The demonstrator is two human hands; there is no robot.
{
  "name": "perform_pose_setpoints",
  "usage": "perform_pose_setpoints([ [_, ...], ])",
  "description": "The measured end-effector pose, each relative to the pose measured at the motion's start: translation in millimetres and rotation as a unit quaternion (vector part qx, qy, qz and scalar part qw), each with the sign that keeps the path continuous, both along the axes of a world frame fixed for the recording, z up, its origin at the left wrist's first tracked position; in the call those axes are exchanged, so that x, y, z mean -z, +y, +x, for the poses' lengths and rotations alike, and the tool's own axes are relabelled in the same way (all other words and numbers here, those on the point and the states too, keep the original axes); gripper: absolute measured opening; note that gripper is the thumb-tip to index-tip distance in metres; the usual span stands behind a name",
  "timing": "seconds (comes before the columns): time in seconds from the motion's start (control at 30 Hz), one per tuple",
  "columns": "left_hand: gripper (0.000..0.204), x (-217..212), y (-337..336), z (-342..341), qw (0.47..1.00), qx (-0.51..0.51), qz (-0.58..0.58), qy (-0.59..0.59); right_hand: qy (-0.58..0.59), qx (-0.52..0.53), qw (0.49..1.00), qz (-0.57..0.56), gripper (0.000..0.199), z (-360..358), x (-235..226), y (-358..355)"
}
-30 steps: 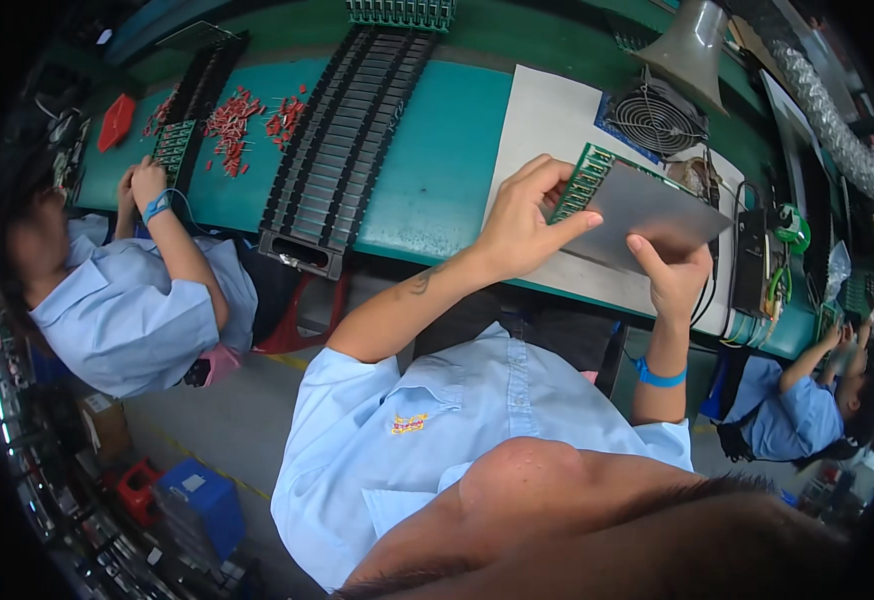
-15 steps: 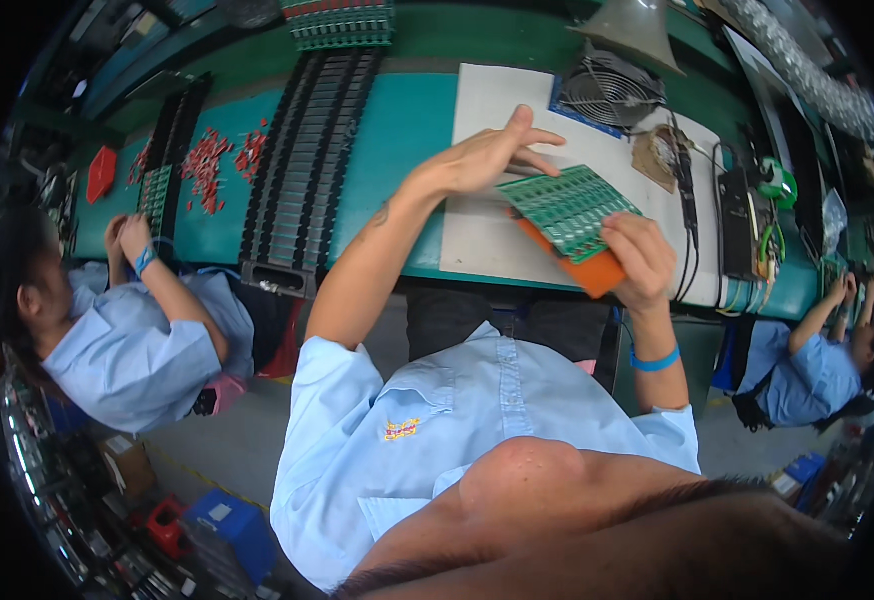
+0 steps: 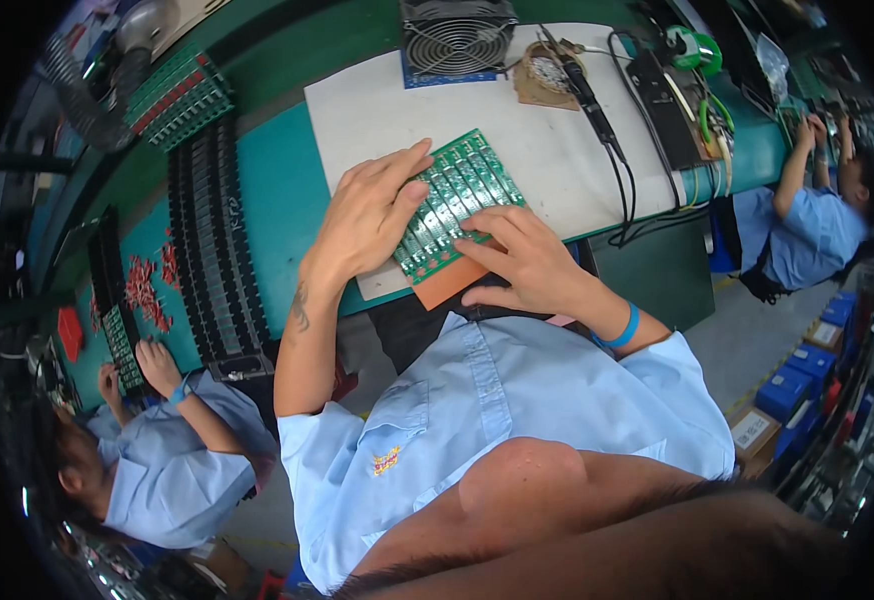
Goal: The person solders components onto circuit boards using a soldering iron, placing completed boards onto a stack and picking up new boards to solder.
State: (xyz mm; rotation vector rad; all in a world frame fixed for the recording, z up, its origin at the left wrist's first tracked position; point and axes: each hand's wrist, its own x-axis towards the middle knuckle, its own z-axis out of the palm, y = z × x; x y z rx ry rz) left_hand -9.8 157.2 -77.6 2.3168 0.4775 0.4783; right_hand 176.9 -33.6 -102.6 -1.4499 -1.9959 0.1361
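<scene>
A green circuit board panel (image 3: 469,178), made of several narrow strips with shiny solder spots, lies tilted in front of me. Under its near edge an orange sheet (image 3: 449,284) sticks out toward my body. My left hand (image 3: 369,212) rests along the panel's left edge, fingers stretched out, thumb lying over the strips. On the near right part, my right hand (image 3: 529,262) has its fingers spread over the panel, with the thumb apart beside the orange sheet. Neither hand is wrapped round anything. Whatever lies directly beneath my palms is hidden.
A white work sheet (image 3: 565,168) covers the green bench. Beyond stand a fan (image 3: 459,45), a soldering iron (image 3: 582,85) and a black box with cables (image 3: 665,110). To the left run a black conveyor rack (image 3: 215,250) and red parts (image 3: 143,290). Co-workers sit on both sides.
The panel and orange sheet, held up in my right hand before, are now lower and turned. My left hand came down onto the panel's left edge. The head view has swung round.
</scene>
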Motion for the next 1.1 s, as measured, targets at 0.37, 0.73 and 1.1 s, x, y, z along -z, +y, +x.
perform_pose_setpoints([
  [0.37,0.05,-12,4,27,0.992,-0.025,0.071,0.102,-0.036,0.053,0.998,0.007,0.041,-16,13,22],
  [0.73,0.053,-10,18,45,0.993,-0.019,0.1,0.053,0.561,0.126,0.818,-0.018,0.041,25,8,30],
  [1.1,0.051,2,4,91,0.987,-0.002,0.14,0.08,0.829,0.147,0.526,0.122,0.047,65,1,60],
])
